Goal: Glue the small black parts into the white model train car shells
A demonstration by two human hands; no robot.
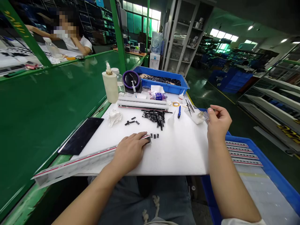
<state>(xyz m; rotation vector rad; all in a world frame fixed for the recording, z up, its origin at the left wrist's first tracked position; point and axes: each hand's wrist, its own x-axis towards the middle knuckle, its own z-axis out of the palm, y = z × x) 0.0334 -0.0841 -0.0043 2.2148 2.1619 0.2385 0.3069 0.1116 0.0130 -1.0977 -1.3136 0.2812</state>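
Observation:
My left hand (130, 151) is closed over the right end of a long white channel-shaped strip (77, 164) with a red line, which slants across the white board and past its left edge. Just beyond the fingertips three small black pieces (154, 136) stand in a row. A heap of similar black pieces (154, 118) lies farther back. My right hand (219, 120) is raised at the board's right edge, thumb and finger pinched together. Whatever they hold is too small to make out. Beside it lies a clear bag with a white item (198, 117).
Behind the heap lies another white strip (142, 105). A cream bottle (110, 86), a blue bin (161, 82), tweezers (191, 105) and a blue knife (179, 112) line the back. More strips (245, 153) lie in a blue crate at right. A person (75, 37) sits far left.

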